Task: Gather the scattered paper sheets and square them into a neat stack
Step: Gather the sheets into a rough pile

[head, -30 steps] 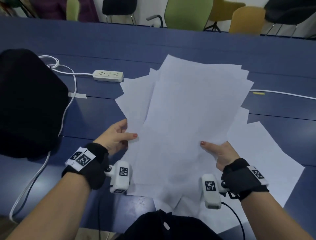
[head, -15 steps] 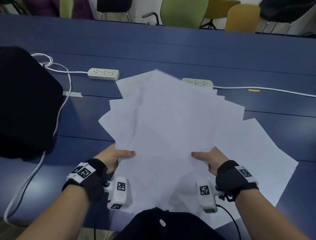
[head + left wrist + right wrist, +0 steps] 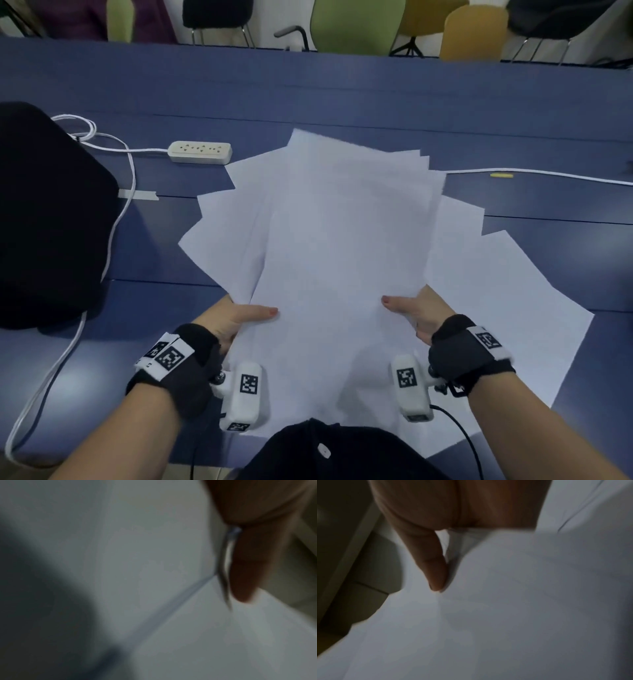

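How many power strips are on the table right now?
1: a white power strip lies on the blue table, left of the fanned paper sheets. Another may be hidden under the sheets.

The head view looks forward and down from above the person's chest onto the dark blue counter, wide enough to take in both forearms, the fan of white paper sheets, a white power strip at upper left and a row of chairs beyond the far edge. The left wrist view sits very close under the left hand, looking along a finger pressed to the paper; it is blurred and dim. The right wrist view is equally close, facing along the right hand over the sheets. All three views share the paper near the person's two thumbs.
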A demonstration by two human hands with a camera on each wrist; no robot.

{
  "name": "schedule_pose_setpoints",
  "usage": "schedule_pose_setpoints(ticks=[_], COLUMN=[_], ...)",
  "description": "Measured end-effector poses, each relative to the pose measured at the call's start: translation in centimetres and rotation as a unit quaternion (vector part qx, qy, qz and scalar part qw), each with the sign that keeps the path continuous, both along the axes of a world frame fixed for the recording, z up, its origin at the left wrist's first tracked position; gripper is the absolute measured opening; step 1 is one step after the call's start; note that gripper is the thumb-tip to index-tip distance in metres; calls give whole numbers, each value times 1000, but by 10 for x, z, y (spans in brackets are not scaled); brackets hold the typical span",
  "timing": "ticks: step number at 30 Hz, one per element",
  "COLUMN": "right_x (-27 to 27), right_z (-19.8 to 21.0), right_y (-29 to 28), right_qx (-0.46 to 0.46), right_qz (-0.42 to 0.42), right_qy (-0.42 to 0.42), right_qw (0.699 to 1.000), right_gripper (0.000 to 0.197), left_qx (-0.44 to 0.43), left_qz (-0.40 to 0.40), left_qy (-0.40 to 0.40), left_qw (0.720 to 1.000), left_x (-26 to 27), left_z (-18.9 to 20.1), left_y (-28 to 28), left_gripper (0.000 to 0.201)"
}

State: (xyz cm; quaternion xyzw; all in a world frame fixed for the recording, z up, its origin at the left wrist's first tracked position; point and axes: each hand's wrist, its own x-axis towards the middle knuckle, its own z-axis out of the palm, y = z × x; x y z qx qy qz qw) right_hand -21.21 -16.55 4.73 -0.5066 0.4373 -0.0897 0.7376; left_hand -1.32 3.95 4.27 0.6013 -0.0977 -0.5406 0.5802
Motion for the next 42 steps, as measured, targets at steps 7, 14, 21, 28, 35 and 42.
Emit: schedule_pose_setpoints(ticks=[7, 14, 21, 28, 35, 42], right_x=[-1, -40, -17, -49, -3, 5], right_z=[-11, -51, -45, -36, -35, -56], right_y=[-3, -17, 8, -61, -51, -23], right_qx=[-179, -307, -370, -280, -282, -347], right_qz=[22, 166, 221, -56, 16, 267], right_qy=[119, 507, 448, 483, 484, 445], right_qw=[976, 788, 783, 828, 828, 781], right_gripper=[17, 68, 61, 54, 87, 105], left_qx=[96, 247, 247, 247, 264, 261], left_qz=[85, 141, 134, 149, 133, 155], left_qy=[-136, -170, -103, -92, -151, -104], left_qw=[982, 944, 954, 953, 943, 947], left_x=[14, 51, 28, 29, 30, 31], left_z=[-30, -90, -51, -50, -45, -44], left_y=[8, 56, 44, 42, 30, 37], left_gripper=[61, 121, 50, 51, 47, 53])
